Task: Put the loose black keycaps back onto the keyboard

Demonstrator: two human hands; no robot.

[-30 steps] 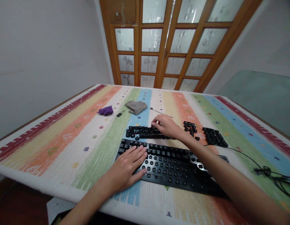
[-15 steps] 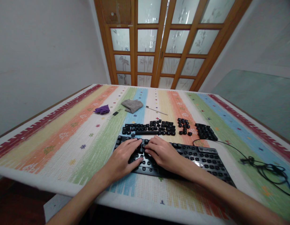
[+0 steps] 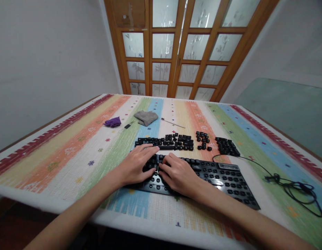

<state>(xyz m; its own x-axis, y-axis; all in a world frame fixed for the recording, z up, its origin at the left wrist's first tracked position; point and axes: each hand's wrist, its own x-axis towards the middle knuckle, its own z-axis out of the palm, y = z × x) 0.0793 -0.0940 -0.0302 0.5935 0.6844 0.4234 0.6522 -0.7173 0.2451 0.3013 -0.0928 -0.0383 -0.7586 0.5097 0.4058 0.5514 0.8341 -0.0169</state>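
A black keyboard (image 3: 228,178) lies on the table, with many key positions bare of caps. Over its left part, my left hand (image 3: 136,165) has its fingers stretched out and its thumb spread below them. The fingertips reach to the near row of loose black keycaps (image 3: 187,141), by the long space bar cap (image 3: 166,148). My right hand (image 3: 178,173) rests on the keyboard just right of the left thumb. Its fingers are curled in and closed at the key positions; whatever sits between them is hidden.
Loose number-pad keycaps (image 3: 227,146) lie behind the keyboard's right end. A coiled black cable (image 3: 301,189) spreads at the right. Further back are a purple cloth (image 3: 113,122), a grey cloth (image 3: 146,118), a thin brush (image 3: 173,123) and a small black tool (image 3: 128,126).
My left hand has shifted left and slightly up, its fingers now reaching past the keyboard's back edge. My right hand stays near the same keys, fingers more curled.
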